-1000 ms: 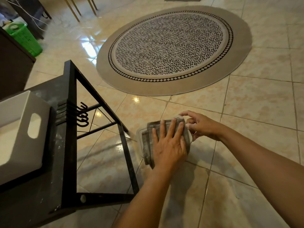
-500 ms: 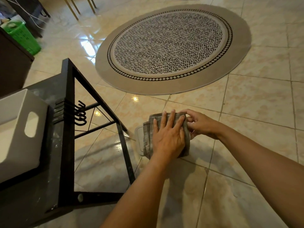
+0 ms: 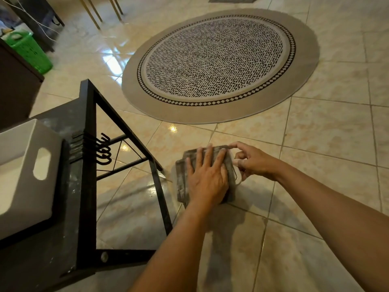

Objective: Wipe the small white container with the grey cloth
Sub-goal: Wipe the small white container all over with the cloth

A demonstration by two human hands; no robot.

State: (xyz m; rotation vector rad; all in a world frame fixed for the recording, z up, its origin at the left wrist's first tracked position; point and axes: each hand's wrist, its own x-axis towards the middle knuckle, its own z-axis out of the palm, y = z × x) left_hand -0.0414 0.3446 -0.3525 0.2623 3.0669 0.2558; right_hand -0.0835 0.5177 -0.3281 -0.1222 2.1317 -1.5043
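Grey cloth [image 3: 182, 182] now shifted under flat, spread left hand [image 3: 207, 180]; right hand [image 3: 253, 162] pinching small white container [image 3: 237, 174].

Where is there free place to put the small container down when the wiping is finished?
Free: the bare floor tiles between the round rug and the right hand, and the tiles nearer the person, between the two forearms. Crowded: the black table, where the white bin fills most of the visible top; the hooks hang at its edge.
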